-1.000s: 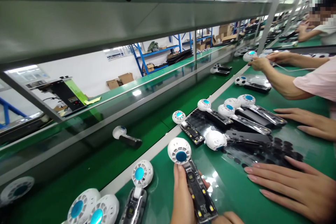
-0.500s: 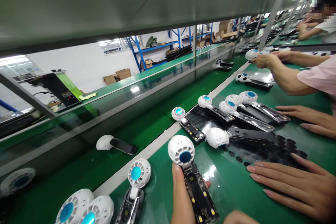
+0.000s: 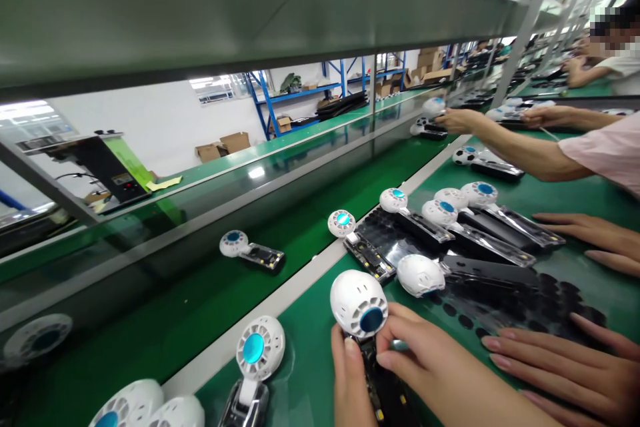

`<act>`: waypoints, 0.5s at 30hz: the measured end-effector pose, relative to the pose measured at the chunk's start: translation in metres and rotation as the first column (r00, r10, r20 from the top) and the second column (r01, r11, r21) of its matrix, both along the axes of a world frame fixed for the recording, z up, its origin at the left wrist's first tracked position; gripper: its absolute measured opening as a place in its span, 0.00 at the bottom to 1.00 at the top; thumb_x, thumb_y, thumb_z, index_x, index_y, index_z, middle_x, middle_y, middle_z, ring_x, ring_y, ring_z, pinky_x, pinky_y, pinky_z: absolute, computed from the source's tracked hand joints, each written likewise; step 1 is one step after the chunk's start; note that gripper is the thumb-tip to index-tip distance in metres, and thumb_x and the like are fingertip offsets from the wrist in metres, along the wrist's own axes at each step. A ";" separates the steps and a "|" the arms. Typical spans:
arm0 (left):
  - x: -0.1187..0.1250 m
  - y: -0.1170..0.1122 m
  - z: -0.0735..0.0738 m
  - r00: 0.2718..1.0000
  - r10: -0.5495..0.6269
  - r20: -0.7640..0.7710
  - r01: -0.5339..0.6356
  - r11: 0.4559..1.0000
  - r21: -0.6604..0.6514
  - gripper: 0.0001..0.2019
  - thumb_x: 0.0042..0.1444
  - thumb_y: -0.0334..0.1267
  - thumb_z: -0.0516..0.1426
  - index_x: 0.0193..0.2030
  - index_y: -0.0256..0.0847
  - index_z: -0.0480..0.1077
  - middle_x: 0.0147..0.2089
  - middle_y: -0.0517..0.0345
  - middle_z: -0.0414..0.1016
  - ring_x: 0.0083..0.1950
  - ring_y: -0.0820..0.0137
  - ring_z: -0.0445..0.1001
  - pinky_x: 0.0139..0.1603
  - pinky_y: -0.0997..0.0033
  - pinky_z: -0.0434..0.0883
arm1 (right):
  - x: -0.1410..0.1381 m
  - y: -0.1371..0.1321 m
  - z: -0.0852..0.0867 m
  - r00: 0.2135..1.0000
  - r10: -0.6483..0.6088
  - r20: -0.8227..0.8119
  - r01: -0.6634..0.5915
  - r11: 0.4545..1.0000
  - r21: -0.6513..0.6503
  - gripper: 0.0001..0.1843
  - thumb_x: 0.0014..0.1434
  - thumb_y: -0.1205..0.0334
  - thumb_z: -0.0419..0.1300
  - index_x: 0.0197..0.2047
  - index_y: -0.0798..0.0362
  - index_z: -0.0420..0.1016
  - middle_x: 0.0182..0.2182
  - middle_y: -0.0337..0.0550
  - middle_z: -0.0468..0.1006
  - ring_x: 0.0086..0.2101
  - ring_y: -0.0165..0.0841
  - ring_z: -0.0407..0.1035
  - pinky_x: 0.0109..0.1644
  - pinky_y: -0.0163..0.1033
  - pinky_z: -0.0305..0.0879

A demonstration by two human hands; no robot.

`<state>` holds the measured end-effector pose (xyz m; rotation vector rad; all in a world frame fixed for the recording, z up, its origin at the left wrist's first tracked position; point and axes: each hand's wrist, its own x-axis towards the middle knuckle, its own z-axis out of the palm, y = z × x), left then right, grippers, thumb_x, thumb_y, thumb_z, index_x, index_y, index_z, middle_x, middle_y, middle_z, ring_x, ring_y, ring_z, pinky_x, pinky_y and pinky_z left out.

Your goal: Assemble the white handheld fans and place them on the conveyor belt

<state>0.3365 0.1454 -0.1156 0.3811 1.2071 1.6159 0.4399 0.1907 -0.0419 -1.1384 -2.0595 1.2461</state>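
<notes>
A handheld fan with a round white head and blue centre (image 3: 359, 300) stands upright between my hands, its handle exposing a dark circuit board with small yellow lights. My left hand (image 3: 353, 380) wraps the handle from the left, thumb along its side. From the right, my right hand (image 3: 425, 353) pinches the fan just below its head, where fingers hide part of the neck. Left of them, on the green worktop, lies another fan (image 3: 260, 350) with a clear handle case. A white fan head (image 3: 421, 275) is on its side to the right.
Several fans (image 3: 440, 210) lie on a sheet of black discs (image 3: 470, 307). Another person's hands (image 3: 565, 360) rest at the right; a co-worker's hand (image 3: 463, 121) holds a fan over the green belt (image 3: 200, 320). One fan (image 3: 234, 243) lies there. A metal panel (image 3: 200, 13) overhangs.
My right hand has come up from the bottom edge onto the fan. Farther off, the co-worker's hand has moved left over the belt. The near belt now shows a fan blue side up.
</notes>
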 end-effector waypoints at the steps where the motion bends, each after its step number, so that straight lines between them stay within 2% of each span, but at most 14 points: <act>1: 0.001 -0.001 0.001 1.000 0.005 -0.018 -0.005 1.000 0.005 0.29 0.43 0.59 0.58 0.47 0.39 0.67 0.48 0.50 0.73 0.54 0.57 0.66 0.59 0.62 0.57 | 0.007 0.000 -0.002 1.000 0.005 -0.015 -0.005 1.000 0.000 0.07 0.53 0.63 0.54 0.27 0.46 0.71 0.36 0.37 0.75 0.38 0.32 0.71 0.46 0.34 0.66; 3: 0.002 -0.003 0.005 0.999 0.014 -0.049 -0.014 1.000 0.013 0.28 0.45 0.57 0.57 0.47 0.39 0.67 0.49 0.50 0.73 0.54 0.57 0.66 0.59 0.62 0.57 | 0.033 0.004 -0.001 0.999 0.011 -0.044 -0.011 1.000 -0.005 0.08 0.54 0.61 0.53 0.28 0.44 0.73 0.37 0.37 0.76 0.38 0.33 0.71 0.42 0.34 0.68; 6: 0.002 -0.005 0.011 0.998 0.015 -0.065 -0.015 1.000 0.005 0.26 0.46 0.55 0.58 0.47 0.40 0.67 0.49 0.51 0.73 0.55 0.57 0.65 0.59 0.62 0.57 | 0.085 0.013 0.007 0.998 0.002 -0.061 -0.003 1.000 -0.019 0.13 0.57 0.57 0.49 0.29 0.41 0.75 0.34 0.38 0.78 0.34 0.33 0.73 0.31 0.33 0.70; 8: 0.001 -0.006 0.013 0.998 0.008 -0.067 -0.007 1.000 0.001 0.25 0.47 0.55 0.58 0.47 0.40 0.68 0.49 0.51 0.73 0.54 0.56 0.65 0.58 0.61 0.57 | 0.105 0.017 0.009 0.997 -0.007 -0.073 0.005 1.000 -0.021 0.15 0.57 0.57 0.48 0.29 0.39 0.75 0.33 0.38 0.78 0.31 0.33 0.74 0.28 0.33 0.69; 10: 0.001 -0.007 0.015 0.998 0.006 -0.061 -0.006 1.000 0.003 0.25 0.46 0.54 0.58 0.46 0.40 0.68 0.49 0.50 0.73 0.54 0.56 0.66 0.57 0.61 0.59 | 0.098 0.016 0.005 0.997 -0.011 -0.083 0.009 1.000 -0.016 0.13 0.57 0.57 0.49 0.30 0.39 0.75 0.33 0.37 0.78 0.33 0.33 0.74 0.31 0.34 0.71; 13: 0.000 -0.007 0.017 0.999 0.013 -0.052 -0.013 1.000 0.003 0.23 0.47 0.53 0.58 0.46 0.39 0.69 0.49 0.50 0.73 0.53 0.56 0.67 0.56 0.62 0.60 | 0.052 0.007 -0.004 0.996 -0.008 -0.093 0.008 1.000 0.005 0.08 0.54 0.59 0.55 0.32 0.40 0.75 0.35 0.35 0.78 0.39 0.34 0.72 0.43 0.36 0.70; 15: 0.000 -0.006 0.019 0.998 0.005 -0.062 -0.004 1.000 0.009 0.23 0.47 0.53 0.58 0.45 0.39 0.68 0.48 0.50 0.73 0.52 0.56 0.68 0.55 0.63 0.60 | 0.022 0.000 -0.004 0.997 -0.006 -0.083 0.008 1.000 0.028 0.06 0.53 0.60 0.56 0.32 0.40 0.75 0.36 0.35 0.77 0.41 0.34 0.71 0.49 0.36 0.67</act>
